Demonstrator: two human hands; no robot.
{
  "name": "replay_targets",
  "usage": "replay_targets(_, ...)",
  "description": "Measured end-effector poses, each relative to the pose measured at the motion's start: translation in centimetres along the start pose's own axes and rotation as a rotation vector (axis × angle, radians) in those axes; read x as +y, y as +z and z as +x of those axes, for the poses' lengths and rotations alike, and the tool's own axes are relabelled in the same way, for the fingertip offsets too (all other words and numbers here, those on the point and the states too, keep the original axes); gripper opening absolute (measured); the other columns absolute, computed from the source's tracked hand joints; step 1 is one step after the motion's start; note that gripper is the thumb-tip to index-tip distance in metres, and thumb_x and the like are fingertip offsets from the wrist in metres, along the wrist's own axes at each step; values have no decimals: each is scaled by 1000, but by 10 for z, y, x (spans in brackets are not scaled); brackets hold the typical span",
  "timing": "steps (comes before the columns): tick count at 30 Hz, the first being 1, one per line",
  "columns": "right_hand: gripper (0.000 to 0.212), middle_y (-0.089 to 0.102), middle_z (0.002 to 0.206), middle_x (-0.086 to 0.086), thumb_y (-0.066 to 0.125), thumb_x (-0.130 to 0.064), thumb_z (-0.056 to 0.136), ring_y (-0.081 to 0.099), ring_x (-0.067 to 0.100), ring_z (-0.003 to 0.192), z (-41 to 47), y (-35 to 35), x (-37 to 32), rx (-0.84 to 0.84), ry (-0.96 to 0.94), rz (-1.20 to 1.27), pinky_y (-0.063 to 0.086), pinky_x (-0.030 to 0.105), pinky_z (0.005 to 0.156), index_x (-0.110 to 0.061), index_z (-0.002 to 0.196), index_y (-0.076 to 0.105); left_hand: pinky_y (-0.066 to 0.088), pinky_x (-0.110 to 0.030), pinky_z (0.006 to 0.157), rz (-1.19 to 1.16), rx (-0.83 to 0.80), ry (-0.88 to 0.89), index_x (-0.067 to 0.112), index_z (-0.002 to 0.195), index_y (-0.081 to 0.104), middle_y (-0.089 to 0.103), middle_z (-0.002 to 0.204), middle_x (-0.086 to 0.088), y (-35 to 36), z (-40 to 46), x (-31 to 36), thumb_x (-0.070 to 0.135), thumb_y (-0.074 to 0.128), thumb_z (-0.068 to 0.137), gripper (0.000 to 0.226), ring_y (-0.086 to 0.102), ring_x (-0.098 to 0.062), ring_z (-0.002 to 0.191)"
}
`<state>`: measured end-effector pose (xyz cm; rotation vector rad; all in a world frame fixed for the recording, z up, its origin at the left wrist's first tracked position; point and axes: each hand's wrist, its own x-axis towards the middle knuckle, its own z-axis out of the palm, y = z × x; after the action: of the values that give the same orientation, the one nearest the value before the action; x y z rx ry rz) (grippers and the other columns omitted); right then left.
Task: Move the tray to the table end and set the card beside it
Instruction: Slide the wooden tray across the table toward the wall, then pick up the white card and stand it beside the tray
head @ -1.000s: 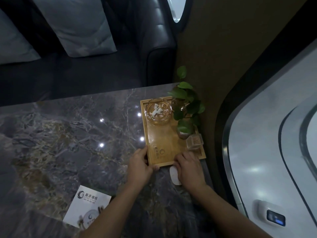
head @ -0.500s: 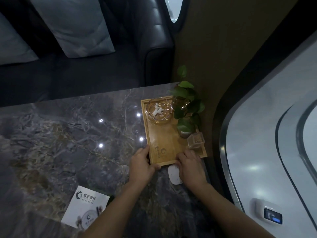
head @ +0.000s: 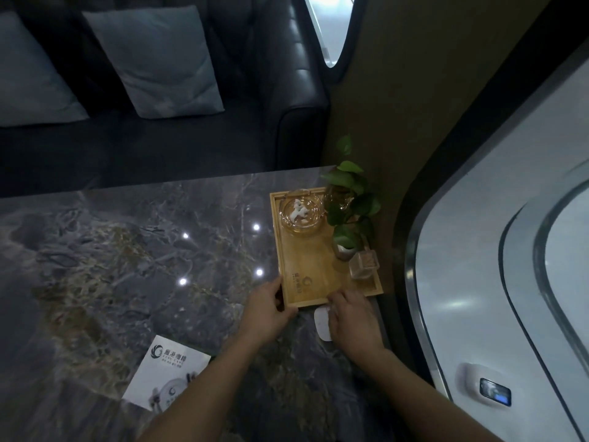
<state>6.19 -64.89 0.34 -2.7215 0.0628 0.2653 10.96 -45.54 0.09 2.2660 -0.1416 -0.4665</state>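
**Two hands on the wooden tray**

The left hand (head: 267,309) grips the near left corner of the tray (head: 314,269), with the thumb on the near edge and the fingers up the left side. The right hand (head: 352,317) rests at the tray's near edge, fingers bent over the rim. I cannot tell if it is really gripping. Under this hand lies a small white oval thing (head: 322,323), partly hidden.

The tray is wooden and sits flat on the far right end of the dark marble table (head: 127,250), close to the wall. On the tray stand a glass ashtray (head: 301,213) at the far end, a leafy plant (head: 349,212) on the right, and a small clear box (head: 364,265) near the right corner.

The white card (head: 167,373) lies flat on the table, near and to the left, well apart from the tray. The left forearm covers one corner of it.
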Motion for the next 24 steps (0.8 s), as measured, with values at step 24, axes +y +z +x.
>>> replay_targets(24, 88, 38, 148, 0, 64, -56, 74, 41, 21, 132, -61, 45, -120, -222, -330, -18, 39, 38, 109, -26, 147, 24, 45, -43, 110, 7, 497, -285, 13, 146, 51, 53, 145, -4, -65, -180, -97, 35, 85, 77, 81, 49, -25, 135)
